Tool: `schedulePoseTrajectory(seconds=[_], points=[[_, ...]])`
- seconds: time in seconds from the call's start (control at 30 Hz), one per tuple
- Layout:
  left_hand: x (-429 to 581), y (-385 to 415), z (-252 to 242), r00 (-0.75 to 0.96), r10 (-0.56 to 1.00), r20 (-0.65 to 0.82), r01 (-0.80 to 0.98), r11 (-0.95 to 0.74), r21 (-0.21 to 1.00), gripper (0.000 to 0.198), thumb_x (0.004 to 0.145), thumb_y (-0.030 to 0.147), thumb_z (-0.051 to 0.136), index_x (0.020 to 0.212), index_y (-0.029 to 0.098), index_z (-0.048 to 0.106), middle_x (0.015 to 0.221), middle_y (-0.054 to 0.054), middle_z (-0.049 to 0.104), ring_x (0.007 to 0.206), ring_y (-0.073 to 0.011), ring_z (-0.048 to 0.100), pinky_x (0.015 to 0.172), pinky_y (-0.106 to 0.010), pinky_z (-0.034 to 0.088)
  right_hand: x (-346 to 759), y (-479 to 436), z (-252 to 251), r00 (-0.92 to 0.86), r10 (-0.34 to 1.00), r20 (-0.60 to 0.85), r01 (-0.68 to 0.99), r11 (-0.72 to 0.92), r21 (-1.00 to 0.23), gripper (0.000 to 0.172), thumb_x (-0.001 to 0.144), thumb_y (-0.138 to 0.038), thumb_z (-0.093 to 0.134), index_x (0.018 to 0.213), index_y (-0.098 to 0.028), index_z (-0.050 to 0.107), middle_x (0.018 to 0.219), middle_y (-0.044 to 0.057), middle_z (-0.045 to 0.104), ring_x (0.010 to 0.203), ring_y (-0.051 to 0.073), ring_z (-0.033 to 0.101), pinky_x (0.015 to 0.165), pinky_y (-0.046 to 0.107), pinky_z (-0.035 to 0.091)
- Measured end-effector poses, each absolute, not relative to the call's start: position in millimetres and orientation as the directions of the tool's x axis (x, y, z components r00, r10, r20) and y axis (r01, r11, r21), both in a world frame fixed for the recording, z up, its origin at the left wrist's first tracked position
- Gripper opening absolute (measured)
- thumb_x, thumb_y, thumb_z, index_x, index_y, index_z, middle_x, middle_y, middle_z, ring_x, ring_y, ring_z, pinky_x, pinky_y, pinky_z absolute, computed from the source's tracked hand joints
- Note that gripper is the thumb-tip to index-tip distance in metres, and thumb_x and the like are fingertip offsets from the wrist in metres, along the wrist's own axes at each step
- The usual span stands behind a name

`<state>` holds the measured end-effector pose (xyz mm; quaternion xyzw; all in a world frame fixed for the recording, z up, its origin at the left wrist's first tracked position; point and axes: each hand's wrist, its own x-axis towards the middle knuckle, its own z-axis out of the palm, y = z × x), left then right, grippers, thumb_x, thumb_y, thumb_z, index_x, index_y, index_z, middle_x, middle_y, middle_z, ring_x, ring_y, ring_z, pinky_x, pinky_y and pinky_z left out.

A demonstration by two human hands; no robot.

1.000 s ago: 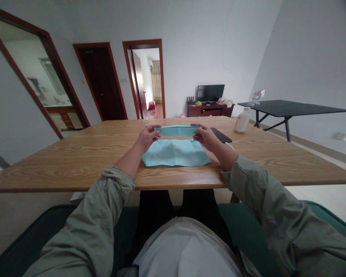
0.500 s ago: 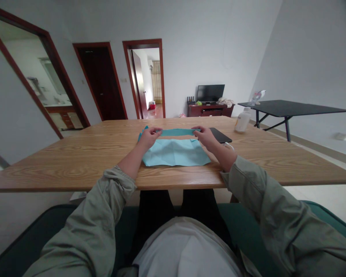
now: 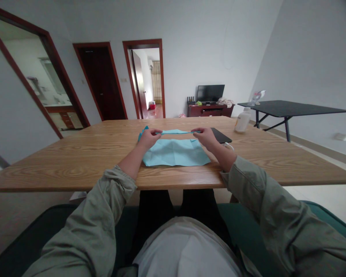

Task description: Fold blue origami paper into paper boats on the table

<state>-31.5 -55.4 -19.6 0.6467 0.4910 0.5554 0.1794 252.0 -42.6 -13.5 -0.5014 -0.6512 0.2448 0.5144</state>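
Note:
My left hand and my right hand each pinch one end of a blue paper strip. It is stretched level between them, just above the table, and shows its thin edge with a pale face behind. Nearer to me a creased light-blue paper sheet lies on the wood, between my forearms. Whether strip and sheet are joined I cannot tell. Crumpled darker-blue paper shows behind my left hand, partly hidden by it.
On the wooden table, a flat black object lies beyond my right hand, with a white cable beside it. A whitish bottle stands farther right. Past the table's right side is a black folding table.
The strip has tipped: its broad teal face showed before, and now mainly a thin edge with a paler side behind. Both hands keep their places, fingers slightly turned.

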Motion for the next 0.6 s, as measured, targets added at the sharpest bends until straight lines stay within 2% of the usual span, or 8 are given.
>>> schedulePoseTrajectory(seconds=[0.1, 0.17, 0.27, 0.33, 0.47, 0.6], points=[[-32.7, -53.6, -20.6, -0.101, 0.828, 0.551, 0.408, -0.47, 0.782, 0.022, 0.066, 0.027, 0.071, 0.084, 0.018, 0.078, 0.056, 0.003, 0.054, 0.055, -0.0109, 0.042, 0.056, -0.025, 0.032, 251.9, -41.9, -13.4, 0.038, 0.903, 0.427, 0.371, 0.384, -0.846, 0.03, 0.063, -0.028, 0.065, 0.089, -0.014, 0.073, 0.053, -0.002, 0.055, 0.043, 0.007, 0.036, 0.041, 0.022, 0.026], [-33.7, -52.2, -21.8, -0.082, 0.826, 0.558, 0.406, -0.483, 0.776, 0.023, 0.068, 0.03, 0.071, 0.086, 0.017, 0.077, 0.058, 0.002, 0.056, 0.056, -0.0112, 0.044, 0.056, -0.025, 0.033, 252.1, -37.8, -15.0, 0.058, 0.891, 0.45, 0.302, 0.414, -0.859, 0.034, 0.063, -0.029, 0.065, 0.094, -0.015, 0.071, 0.059, -0.001, 0.059, 0.047, 0.008, 0.042, 0.044, 0.021, 0.032], [-34.7, -50.3, -23.9, -0.046, 0.819, 0.572, 0.427, -0.502, 0.753, 0.024, 0.072, 0.035, 0.07, 0.085, 0.017, 0.077, 0.062, 0.001, 0.058, 0.058, -0.0115, 0.046, 0.059, -0.025, 0.035, 252.2, -29.3, -18.0, 0.079, 0.856, 0.512, 0.106, 0.503, -0.858, 0.038, 0.062, -0.033, 0.07, 0.096, -0.016, 0.066, 0.075, 0.001, 0.066, 0.063, 0.012, 0.057, 0.06, 0.025, 0.048], [-35.1, -49.1, -25.3, -0.037, 0.82, 0.571, 0.433, -0.502, 0.749, 0.025, 0.072, 0.037, 0.07, 0.085, 0.016, 0.076, 0.065, 0.0, 0.061, 0.061, -0.012, 0.049, 0.06, -0.025, 0.036, 252.1, -25.0, -19.2, 0.081, 0.847, 0.525, 0.023, 0.525, -0.851, 0.036, 0.062, -0.036, 0.073, 0.092, -0.017, 0.063, 0.082, 0.003, 0.067, 0.071, 0.013, 0.061, 0.07, 0.029, 0.052], [-35.0, -46.8, -27.2, -0.06, 0.829, 0.556, 0.419, -0.485, 0.768, 0.024, 0.07, 0.036, 0.073, 0.085, 0.017, 0.076, 0.068, 0.0, 0.063, 0.061, -0.0123, 0.05, 0.061, -0.025, 0.039, 252.3, -22.0, -20.0, 0.082, 0.85, 0.52, 0.024, 0.519, -0.854, 0.035, 0.065, -0.041, 0.073, 0.091, -0.018, 0.064, 0.082, 0.003, 0.067, 0.072, 0.013, 0.061, 0.072, 0.03, 0.054], [-34.2, -47.0, -26.9, -0.033, 0.828, 0.559, 0.436, -0.492, 0.754, 0.023, 0.069, 0.035, 0.074, 0.086, 0.018, 0.076, 0.067, -0.001, 0.064, 0.061, -0.013, 0.051, 0.06, -0.026, 0.039, 255.6, -19.0, -22.8, 0.103, 0.853, 0.512, 0.098, 0.503, -0.859, 0.032, 0.068, -0.045, 0.07, 0.085, -0.018, 0.063, 0.076, 0.001, 0.064, 0.069, 0.013, 0.06, 0.064, 0.027, 0.052]])
